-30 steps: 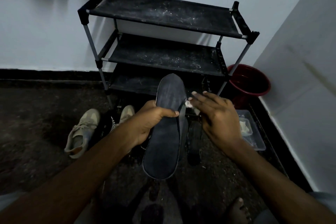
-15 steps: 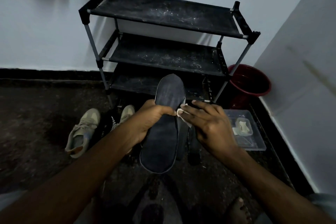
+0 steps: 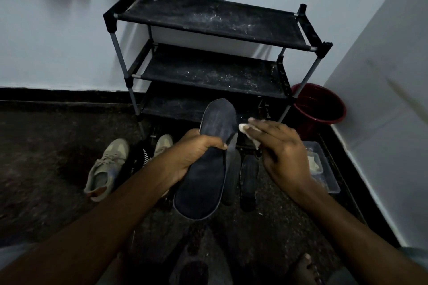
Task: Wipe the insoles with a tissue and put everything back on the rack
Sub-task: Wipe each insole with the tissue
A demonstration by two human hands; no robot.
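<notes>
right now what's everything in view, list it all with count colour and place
shoe rack: 1, black, three shelves, against the wall
insole in hand: 1, dark blue-grey, centre
insoles on floor: 2, dark, right of the held one
tissue: 1, white, by the held insole's toe end
sneakers: 2, beige, floor left
bucket: 1, red, corner right of rack
plastic box: 1, clear, floor right
left hand: grips the insole
right hand: holds the tissue
foot: 1, bare, bottom right

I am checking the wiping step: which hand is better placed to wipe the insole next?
The right hand: it holds the tissue beside the insole, while the left hand grips that insole.
</notes>
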